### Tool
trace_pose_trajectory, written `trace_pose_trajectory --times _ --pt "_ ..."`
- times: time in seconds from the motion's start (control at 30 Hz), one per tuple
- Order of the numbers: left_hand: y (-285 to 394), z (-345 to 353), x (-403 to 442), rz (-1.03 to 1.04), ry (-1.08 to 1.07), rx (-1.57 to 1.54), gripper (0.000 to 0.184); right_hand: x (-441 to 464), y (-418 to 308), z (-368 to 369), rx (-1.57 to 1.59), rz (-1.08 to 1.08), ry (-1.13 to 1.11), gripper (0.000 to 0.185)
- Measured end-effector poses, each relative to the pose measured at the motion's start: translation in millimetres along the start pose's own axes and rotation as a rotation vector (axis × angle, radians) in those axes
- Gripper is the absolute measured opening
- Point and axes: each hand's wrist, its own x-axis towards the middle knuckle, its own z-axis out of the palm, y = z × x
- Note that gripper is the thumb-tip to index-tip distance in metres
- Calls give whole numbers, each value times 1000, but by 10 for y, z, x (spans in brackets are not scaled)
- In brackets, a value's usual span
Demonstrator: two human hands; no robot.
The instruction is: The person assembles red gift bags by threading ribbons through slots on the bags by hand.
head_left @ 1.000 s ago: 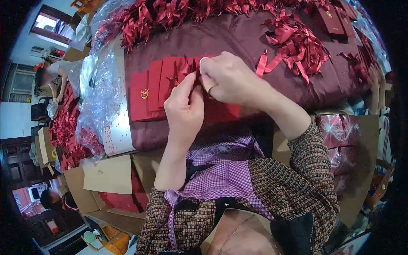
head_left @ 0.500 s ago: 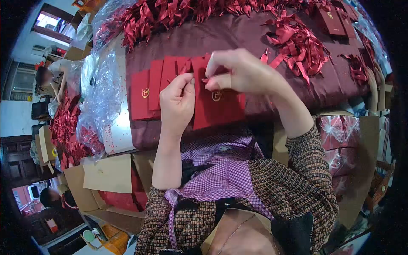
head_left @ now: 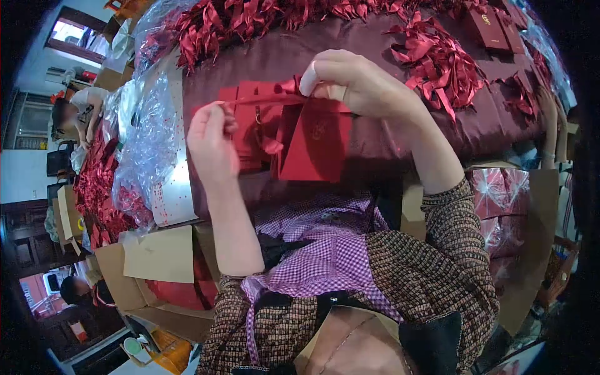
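Observation:
Between my hands a red ribbon point(head_left: 269, 99) is stretched across the top of a red bag point(head_left: 315, 140) with a gold emblem. My left hand point(head_left: 214, 140) is closed on the ribbon's left end, with the fingers slightly blurred. On the other side my right hand point(head_left: 356, 82) pinches the ribbon near the bag's upper edge; a pale covering shows on one fingertip. Several more red bags point(head_left: 247, 159) overlap beneath the ribbon, partly hidden by my left hand. The bags lie on a dark maroon cloth point(head_left: 375, 150).
Loose red ribbons point(head_left: 437, 69) are piled at the upper right, with more along the back. Clear plastic point(head_left: 147, 137) lies at left. Open cardboard boxes point(head_left: 115, 281) stand below the table edge. A person point(head_left: 87, 106) is at far left; another person's hands point(head_left: 550, 112) show at right.
My left hand has moved left and away from my right hand, drawing the ribbon out straight. My right hand has risen slightly. The front bag now stands more tilted.

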Motion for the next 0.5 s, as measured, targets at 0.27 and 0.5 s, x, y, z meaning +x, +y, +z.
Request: trace_pose_trajectory --times 0.27,0.5 --pt "278 418 -340 346 -237 869 12 51 94 93 -101 117 22 11" --pt "-19 384 -324 240 -266 953 14 -87 78 -127 289 534 101 30"
